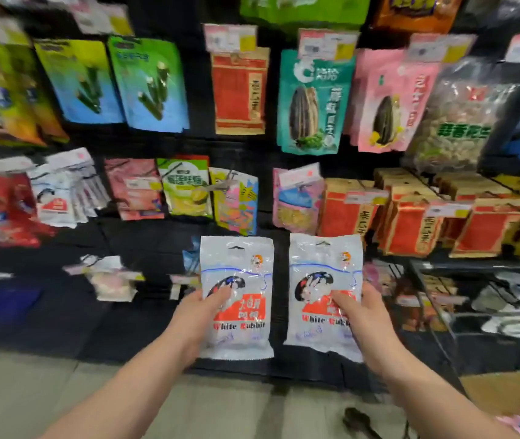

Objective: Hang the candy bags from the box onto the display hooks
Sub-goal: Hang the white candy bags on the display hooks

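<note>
I hold two white White Rabbit candy bags upright in front of a black display wall. My left hand (201, 312) grips the left candy bag (239, 274) at its lower left side. My right hand (363, 315) grips the right candy bag (318, 267) at its lower right side. Both bags show a hang slot at the top. More bags of the same candy (57, 198) hang on a hook at the left of the middle row. The cardboard box (505, 391) shows only as a brown corner at the lower right.
Rows of snack bags hang on hooks above: green-blue bags (147, 83), a red-brown bag (239, 90), teal (314, 99) and pink (388, 99) seed bags. A wire shelf (435, 267) with red boxes stands at the right. Grey floor (30, 394) lies below.
</note>
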A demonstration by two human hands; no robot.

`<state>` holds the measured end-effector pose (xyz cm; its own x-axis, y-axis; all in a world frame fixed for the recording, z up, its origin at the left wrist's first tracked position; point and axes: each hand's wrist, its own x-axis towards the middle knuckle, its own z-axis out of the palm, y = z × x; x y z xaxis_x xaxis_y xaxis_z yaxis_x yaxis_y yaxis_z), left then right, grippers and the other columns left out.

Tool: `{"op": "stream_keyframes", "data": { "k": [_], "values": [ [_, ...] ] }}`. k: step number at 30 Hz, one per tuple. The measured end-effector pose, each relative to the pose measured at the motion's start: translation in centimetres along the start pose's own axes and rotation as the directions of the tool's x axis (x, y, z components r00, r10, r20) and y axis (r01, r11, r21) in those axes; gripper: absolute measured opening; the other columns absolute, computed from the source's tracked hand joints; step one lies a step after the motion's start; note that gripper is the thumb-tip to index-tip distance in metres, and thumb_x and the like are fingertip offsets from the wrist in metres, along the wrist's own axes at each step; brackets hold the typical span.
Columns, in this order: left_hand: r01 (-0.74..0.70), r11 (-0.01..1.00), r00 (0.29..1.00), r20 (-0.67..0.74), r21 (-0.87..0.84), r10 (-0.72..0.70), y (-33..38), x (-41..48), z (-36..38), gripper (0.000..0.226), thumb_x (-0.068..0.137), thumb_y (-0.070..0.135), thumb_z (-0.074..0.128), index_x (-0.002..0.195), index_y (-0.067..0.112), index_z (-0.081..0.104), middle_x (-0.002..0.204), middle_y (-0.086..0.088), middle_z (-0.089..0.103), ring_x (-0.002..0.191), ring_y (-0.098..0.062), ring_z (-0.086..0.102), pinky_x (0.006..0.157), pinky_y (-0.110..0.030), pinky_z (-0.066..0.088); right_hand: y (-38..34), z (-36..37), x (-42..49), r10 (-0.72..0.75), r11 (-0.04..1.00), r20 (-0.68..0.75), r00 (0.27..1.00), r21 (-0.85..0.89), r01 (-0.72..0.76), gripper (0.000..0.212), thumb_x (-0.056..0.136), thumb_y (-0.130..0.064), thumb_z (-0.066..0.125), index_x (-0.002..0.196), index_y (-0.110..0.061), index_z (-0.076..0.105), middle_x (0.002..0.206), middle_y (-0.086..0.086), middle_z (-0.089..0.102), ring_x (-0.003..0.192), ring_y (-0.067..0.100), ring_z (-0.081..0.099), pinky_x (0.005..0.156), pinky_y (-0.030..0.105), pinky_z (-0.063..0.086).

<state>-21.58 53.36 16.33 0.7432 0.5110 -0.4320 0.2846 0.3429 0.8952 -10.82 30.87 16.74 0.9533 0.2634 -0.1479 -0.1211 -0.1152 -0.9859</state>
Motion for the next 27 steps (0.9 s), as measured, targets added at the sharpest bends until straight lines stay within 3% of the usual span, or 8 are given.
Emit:
{"op": "stream_keyframes", "data": {
  "k": [4, 14, 18, 22, 27],
  "values": [
    [-0.067, 0.997, 0.983, -0.173, -0.049, 0.058, 0.8, -1.7, -10.4, 0.021, 0.092, 0.02, 0.062, 0.106, 0.004, 0.066, 0.087, -0.017, 0.076, 0.072, -0.027, 0.072, 0.052, -0.03, 0.056, -0.8, 10.7, -0.8, 0.006, 0.999, 0.14, 0.99, -0.036, -0.001, 0.017, 0.089, -0.009, 0.059, 0.106, -0.01, 0.059, 0.097, 0.011, 0.072, 0.084, 0.024, 0.071, 0.075, 0.039, 0.057],
    [-0.127, 0.969, 0.892, -0.452, -0.212, 0.018, -0.2, -3.0, -25.8, 0.022, 0.092, 0.022, 0.062, 0.103, 0.004, 0.066, 0.085, -0.016, 0.076, 0.067, -0.026, 0.073, 0.053, -0.031, 0.056, -2.4, 29.8, -0.6, 0.004, 0.988, 0.426, 0.905, -0.142, 0.062, 0.014, 0.091, -0.029, 0.06, 0.097, -0.016, 0.058, 0.09, 0.009, 0.073, 0.081, 0.024, 0.071, 0.08, 0.046, 0.058],
    [-0.15, 0.969, 0.844, -0.536, -0.197, 0.021, 0.7, -2.3, -30.9, 0.017, 0.093, 0.022, 0.06, 0.099, 0.007, 0.066, 0.072, -0.009, 0.075, 0.056, -0.018, 0.07, 0.047, -0.026, 0.053, -2.3, 37.4, 0.9, -0.003, 0.981, 0.489, 0.872, -0.168, 0.098, 0.03, 0.091, -0.038, 0.058, 0.091, -0.008, 0.065, 0.083, 0.011, 0.074, 0.078, 0.027, 0.072, 0.08, 0.048, 0.057],
    [-0.167, 0.971, 0.793, -0.608, -0.168, 0.031, 3.2, -0.4, -36.1, 0.025, 0.094, 0.021, 0.058, 0.108, 0.002, 0.066, 0.081, -0.014, 0.076, 0.067, -0.024, 0.074, 0.053, -0.029, 0.055, -2.6, 45.2, 3.1, 0.062, 0.99, 0.557, 0.828, -0.138, 0.018, 0.024, 0.095, -0.029, 0.055, 0.091, -0.007, 0.064, 0.086, 0.013, 0.074, 0.079, 0.026, 0.072, 0.074, 0.04, 0.058],
    [-0.166, 0.974, 0.741, -0.671, -0.156, 0.019, 7.5, 4.2, -40.8, 0.016, 0.094, 0.018, 0.058, 0.093, 0.004, 0.066, 0.063, -0.008, 0.074, 0.051, -0.02, 0.07, 0.044, -0.027, 0.053, -4.0, 52.9, 7.2, 0.078, 0.993, 0.611, 0.788, -0.118, -0.007, 0.017, 0.098, -0.025, 0.05, 0.099, -0.013, 0.062, 0.091, 0.007, 0.073, 0.078, 0.019, 0.071, 0.061, 0.029, 0.055]
  ]
}}
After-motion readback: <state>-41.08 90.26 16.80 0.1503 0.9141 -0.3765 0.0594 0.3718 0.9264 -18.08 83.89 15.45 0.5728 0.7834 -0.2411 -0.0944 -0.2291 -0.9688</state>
